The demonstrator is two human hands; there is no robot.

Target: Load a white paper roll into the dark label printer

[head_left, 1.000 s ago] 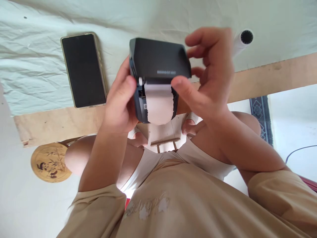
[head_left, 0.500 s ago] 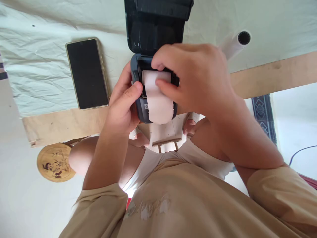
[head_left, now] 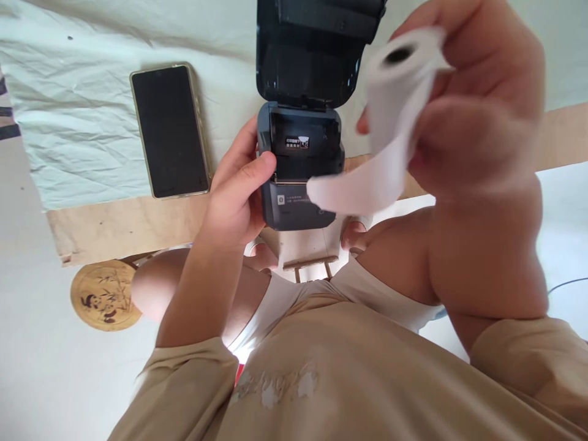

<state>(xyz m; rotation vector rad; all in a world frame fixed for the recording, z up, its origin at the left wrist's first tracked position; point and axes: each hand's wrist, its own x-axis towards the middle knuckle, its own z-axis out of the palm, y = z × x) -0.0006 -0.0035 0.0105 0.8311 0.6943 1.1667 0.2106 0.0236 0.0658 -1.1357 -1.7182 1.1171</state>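
left hand (head_left: 234, 196) gripping printer (head_left: 301, 168), lid open | right hand (head_left: 473, 104) pinching paper roll (head_left: 395, 79) above-right of bay, core axis toward camera

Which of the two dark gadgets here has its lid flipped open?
The small printer gripped by the left hand: its cover stands raised, the paper bay empty. The phone lies flat on the cloth, screen dark. The right hand holds the paper roll.

Dark printer (head_left: 301, 177) lid open; white paper roll (head_left: 395, 92) lifted, unspooling.
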